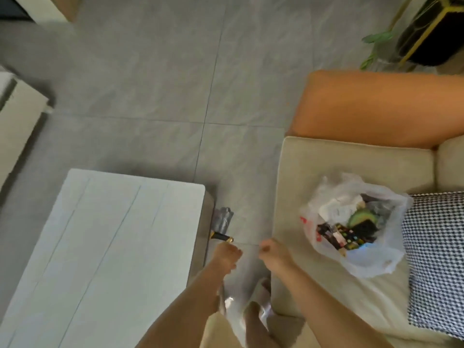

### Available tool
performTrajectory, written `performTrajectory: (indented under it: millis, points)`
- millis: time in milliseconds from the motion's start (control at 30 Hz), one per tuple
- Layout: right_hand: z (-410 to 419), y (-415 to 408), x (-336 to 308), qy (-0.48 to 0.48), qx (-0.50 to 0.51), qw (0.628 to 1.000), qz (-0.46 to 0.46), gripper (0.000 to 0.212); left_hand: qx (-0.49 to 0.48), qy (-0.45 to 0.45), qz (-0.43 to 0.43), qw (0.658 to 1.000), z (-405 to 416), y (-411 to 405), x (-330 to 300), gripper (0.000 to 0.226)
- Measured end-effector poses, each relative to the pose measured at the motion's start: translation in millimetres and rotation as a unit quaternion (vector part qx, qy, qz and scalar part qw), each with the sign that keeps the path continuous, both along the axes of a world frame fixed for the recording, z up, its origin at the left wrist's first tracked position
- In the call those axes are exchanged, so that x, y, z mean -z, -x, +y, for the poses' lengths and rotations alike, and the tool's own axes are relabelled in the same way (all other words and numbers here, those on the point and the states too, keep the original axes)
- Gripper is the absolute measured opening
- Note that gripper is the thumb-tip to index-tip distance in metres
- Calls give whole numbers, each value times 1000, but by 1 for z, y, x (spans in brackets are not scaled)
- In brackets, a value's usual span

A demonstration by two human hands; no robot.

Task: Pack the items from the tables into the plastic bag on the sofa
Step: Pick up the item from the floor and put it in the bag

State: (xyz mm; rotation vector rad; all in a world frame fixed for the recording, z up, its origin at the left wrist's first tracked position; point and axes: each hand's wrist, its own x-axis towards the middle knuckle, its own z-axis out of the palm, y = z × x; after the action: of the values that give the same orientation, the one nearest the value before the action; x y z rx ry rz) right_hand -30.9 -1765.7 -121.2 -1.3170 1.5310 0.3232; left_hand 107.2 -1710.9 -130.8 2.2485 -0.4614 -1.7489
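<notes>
A translucent white plastic bag lies open on the cream sofa, with several packets and a green round item inside. My left hand is pinched on the end of a black-and-gold handle whose grey folded part points away, low over the floor by the corner of the white table. My right hand hovers beside it at the sofa's front edge, fingers loosely curled, with nothing in it. The bag is about a hand's length to the right of my right hand.
An orange cushion lies across the sofa's far end, and a houndstooth pillow sits right of the bag. Grey tiled floor runs between table and sofa. My feet stand in that gap. A black-and-gold stand with a plant is at the far right.
</notes>
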Motion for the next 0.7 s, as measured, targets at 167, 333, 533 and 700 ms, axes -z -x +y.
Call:
performTrajectory:
  millis: [167,333,533,700]
  points:
    - [1,-51,36,-12,-59,998,33,32,-10,-40,5,999,1,-62,36,22]
    - [-7,-92,78,-12,-58,998,35,29,16,-29,-34,999,-18,-106,79,22]
    - [-11,-123,141,9,-63,997,43,30,81,-34,-56,995,-40,-128,161,14]
    - [-24,-133,219,11,-68,997,46,36,70,-36,-15,997,-41,-124,249,19]
